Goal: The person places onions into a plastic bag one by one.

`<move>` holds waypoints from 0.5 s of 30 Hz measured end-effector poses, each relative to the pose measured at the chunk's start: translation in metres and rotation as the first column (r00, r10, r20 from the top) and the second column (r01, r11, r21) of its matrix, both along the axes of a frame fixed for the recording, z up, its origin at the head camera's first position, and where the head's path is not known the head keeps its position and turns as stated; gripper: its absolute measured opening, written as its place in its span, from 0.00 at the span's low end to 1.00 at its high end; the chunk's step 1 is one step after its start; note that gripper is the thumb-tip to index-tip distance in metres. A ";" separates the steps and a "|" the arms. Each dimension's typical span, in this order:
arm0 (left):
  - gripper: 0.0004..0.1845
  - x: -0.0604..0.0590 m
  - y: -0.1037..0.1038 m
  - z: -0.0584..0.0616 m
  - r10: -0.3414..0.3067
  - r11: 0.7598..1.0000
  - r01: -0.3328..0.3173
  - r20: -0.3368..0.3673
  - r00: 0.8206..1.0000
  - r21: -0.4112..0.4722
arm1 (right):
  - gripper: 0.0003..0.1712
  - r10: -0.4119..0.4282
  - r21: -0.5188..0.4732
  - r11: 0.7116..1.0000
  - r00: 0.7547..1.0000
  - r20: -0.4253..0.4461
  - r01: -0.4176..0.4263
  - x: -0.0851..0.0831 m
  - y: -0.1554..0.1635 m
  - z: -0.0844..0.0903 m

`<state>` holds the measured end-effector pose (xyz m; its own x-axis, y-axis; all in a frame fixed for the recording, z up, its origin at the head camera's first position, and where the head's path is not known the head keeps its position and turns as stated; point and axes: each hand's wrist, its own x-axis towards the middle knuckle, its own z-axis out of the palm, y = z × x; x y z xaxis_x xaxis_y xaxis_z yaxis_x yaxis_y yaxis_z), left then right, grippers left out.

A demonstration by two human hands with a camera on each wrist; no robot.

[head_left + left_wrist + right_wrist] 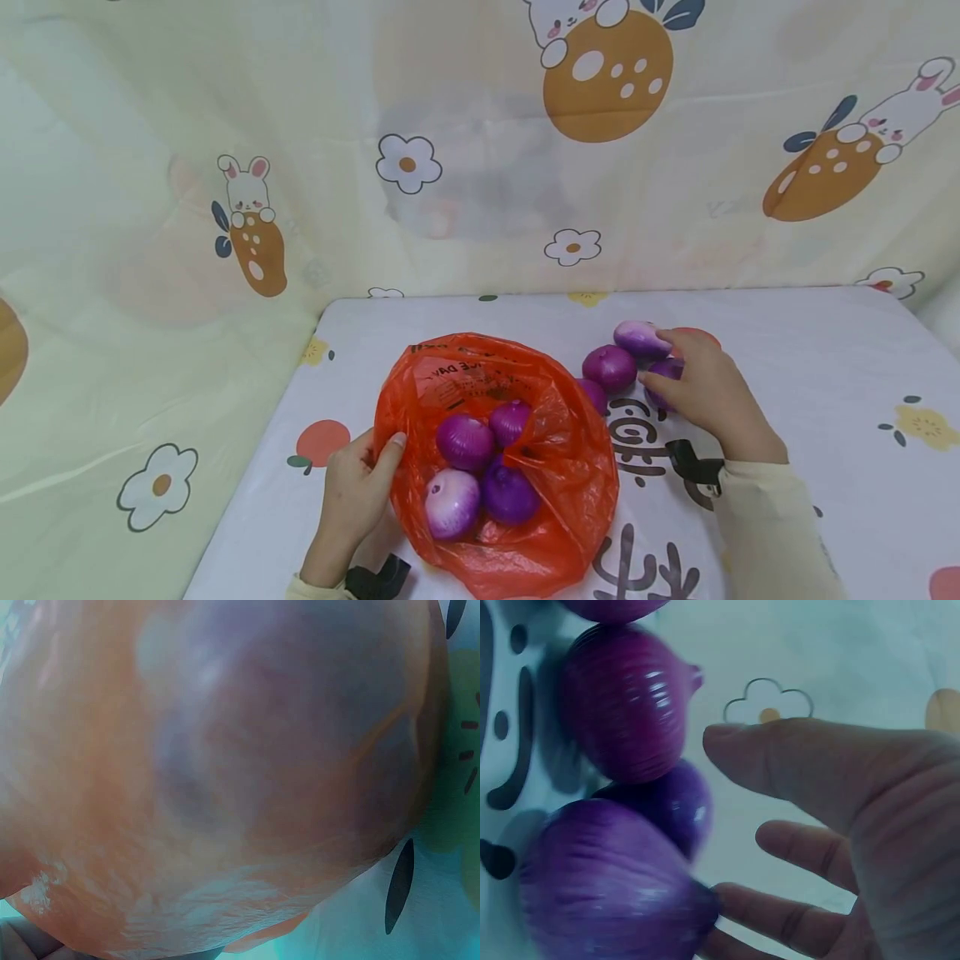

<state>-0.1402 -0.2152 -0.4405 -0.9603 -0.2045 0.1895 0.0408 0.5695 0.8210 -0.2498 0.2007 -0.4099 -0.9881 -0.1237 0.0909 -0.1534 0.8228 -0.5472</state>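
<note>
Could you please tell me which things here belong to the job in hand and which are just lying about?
In use: crinkled orange plastic bag, held by left hand; purple onions inside; loose purple onions at right hand.
Lying about: patterned white tablecloth; cartoon-rabbit curtain.

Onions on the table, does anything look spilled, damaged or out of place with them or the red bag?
Nothing stands out. Four purple onions sit in the open red bag, whose rim the left hand holds. Several more lie in a group on the tablecloth, where the right hand reaches. None looks damaged.
</note>
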 end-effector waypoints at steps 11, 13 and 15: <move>0.09 -0.001 -0.001 -0.003 0.009 1.000 -0.009 0.013 1.000 -0.007 | 0.42 -0.050 -0.001 0.999 0.997 0.057 0.050 -0.008 0.013 -0.018; 0.09 -0.001 0.000 -0.003 0.011 1.000 -0.011 0.017 1.000 -0.003 | 0.43 -0.058 0.002 0.998 0.995 0.083 0.058 -0.009 0.014 -0.020; 0.09 -0.001 0.000 -0.003 0.013 1.000 -0.013 0.020 1.000 -0.002 | 0.43 -0.065 0.010 0.998 0.993 0.099 0.064 -0.010 0.015 -0.023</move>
